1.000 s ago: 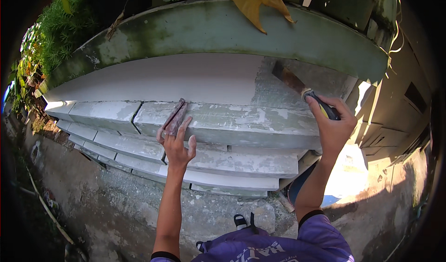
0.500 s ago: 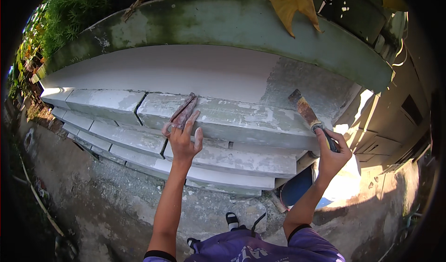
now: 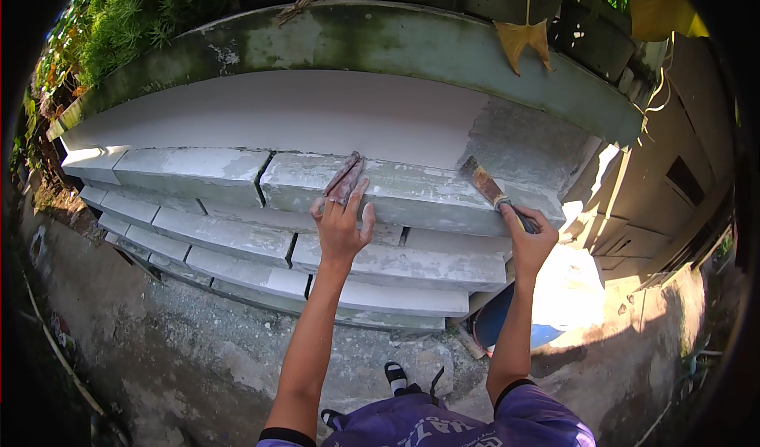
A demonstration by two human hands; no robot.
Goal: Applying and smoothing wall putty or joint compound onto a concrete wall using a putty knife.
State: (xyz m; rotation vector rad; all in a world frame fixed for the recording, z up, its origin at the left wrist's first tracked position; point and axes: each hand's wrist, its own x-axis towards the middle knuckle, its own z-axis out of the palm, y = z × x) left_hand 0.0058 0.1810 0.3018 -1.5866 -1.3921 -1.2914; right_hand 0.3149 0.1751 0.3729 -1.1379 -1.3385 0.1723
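Observation:
My left hand (image 3: 340, 225) grips a folded, dusty reddish pad (image 3: 344, 176) against the top white-and-pale-green ledge (image 3: 412, 190), its fingertips coated in pale dust. To its right my right hand (image 3: 532, 237) is wrapped round the handle of a putty knife with a rusty blade (image 3: 484, 179). The blade lies over the ledge's back edge, where a rough grey patch (image 3: 522, 138) meets the smooth white band (image 3: 317, 110) of wall. Flaky pale coating marks the ledge's surface.
Lower stepped ledges (image 3: 396, 265) descend to a stained concrete floor (image 3: 158, 336). Above are a mossy green rim (image 3: 380, 43), plants (image 3: 158, 11) and a dry yellow leaf (image 3: 522, 43). A blue container (image 3: 511, 324) stands at the right, beside a beige wall (image 3: 665, 170).
My right hand has brought the putty knife down from the grey patch to the ledge's back edge. My left hand has shifted slightly right. The view has shifted a little.

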